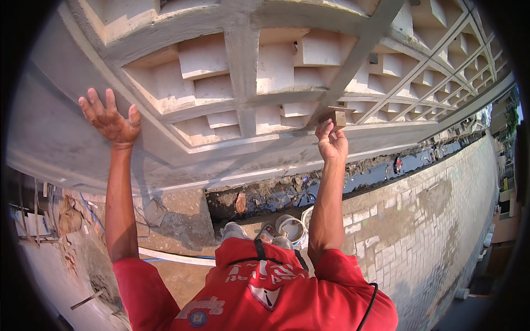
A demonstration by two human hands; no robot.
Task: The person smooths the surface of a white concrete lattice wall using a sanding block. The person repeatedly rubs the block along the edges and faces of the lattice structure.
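A grey plastered wall (61,121) rises before me, with a lattice of ribs (241,66) framing pale, stepped recesses. At the left, my left hand (115,122) is spread with nothing in it, against or just in front of the smooth plaster; contact is hard to tell. My right hand (333,144) is closed on a small hand float (340,118), a thin flat plate with a wooden block grip. Its plate lies by a lower rib at the bottom of the lattice, and my fingers partly hide the grip.
Below the wall runs a ditch (359,181) of dark water and litter. A brick-paved path (408,231) lies right of it. Near my feet stand a whitish bucket (289,227) and a concrete slab (185,212). A pale strip (171,257) crosses the ground.
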